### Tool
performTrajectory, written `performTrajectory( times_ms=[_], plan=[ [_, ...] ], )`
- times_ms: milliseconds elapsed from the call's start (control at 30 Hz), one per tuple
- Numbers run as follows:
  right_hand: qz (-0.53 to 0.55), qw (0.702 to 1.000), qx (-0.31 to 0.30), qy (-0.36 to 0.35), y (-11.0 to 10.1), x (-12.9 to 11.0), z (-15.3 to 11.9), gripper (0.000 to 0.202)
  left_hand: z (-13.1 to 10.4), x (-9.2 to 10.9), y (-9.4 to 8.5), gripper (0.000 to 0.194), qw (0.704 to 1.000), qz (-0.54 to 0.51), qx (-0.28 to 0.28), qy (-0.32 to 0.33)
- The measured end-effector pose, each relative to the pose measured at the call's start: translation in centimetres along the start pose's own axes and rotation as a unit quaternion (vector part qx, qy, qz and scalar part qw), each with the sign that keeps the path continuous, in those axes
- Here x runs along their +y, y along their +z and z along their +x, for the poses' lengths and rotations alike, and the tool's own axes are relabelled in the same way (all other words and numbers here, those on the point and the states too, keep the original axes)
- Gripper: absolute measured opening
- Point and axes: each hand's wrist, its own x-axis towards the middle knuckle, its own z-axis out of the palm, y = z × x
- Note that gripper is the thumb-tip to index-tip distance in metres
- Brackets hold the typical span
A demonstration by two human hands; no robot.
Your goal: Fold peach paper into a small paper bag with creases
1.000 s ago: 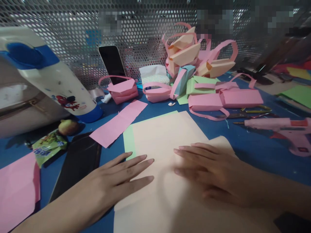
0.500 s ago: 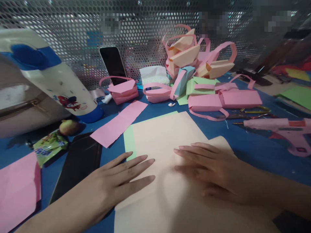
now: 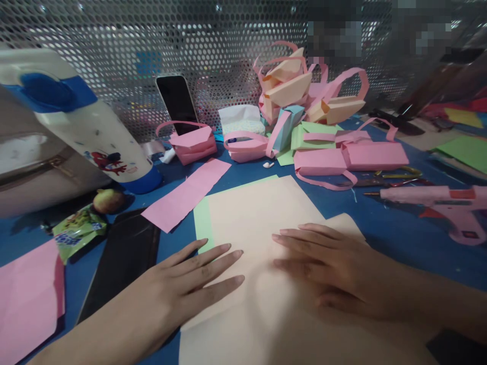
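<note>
Cream paper [image 3: 262,213] lies in overlapping layers at the centre, with a green sheet [image 3: 203,223] showing under its left edge. My left hand [image 3: 190,284] rests palm down across the left side of the paper, fingers spread. On the right side, my right hand [image 3: 338,268] lies over the cream paper with its fingers stretched out and slightly apart; neither hand holds anything. A pink strip [image 3: 188,195] is on the blue table beyond my left hand.
Folded paper bags [image 3: 323,160] crowd the back. A bottle [image 3: 102,132], a green packet [image 3: 79,230], a black phone-like object [image 3: 124,258] and pink paper [image 3: 30,299] are on the left. At the right lies a pink glue gun [image 3: 437,203]; a phone [image 3: 178,104] leans behind.
</note>
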Motion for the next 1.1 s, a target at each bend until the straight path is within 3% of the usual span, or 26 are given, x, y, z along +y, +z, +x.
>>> performTrajectory(
  times_ms=[233, 867, 967, 1100],
  plan=[
    [0.007, 1.0, 0.004, -0.001, -0.1, 0.0, 0.1, 0.061, 0.0, -0.1, -0.1, 0.062, 1.0, -0.019, 0.013, 0.004],
    [-0.024, 0.999, 0.02, -0.015, 0.3, 0.1, -0.2, 0.06, 0.4, 0.9, -0.3, 0.064, 0.999, 0.046, -0.004, 0.014],
    [-0.036, 0.999, 0.017, -0.014, 0.4, 0.0, -0.2, 0.06, 0.5, 1.6, -0.2, 0.061, 0.998, 0.067, 0.009, 0.016],
    [-0.052, 0.998, 0.017, -0.02, 0.5, 0.0, -0.1, 0.06, 0.6, 4.0, 0.5, 0.053, 0.991, 0.111, 0.071, -0.014]
  ],
)
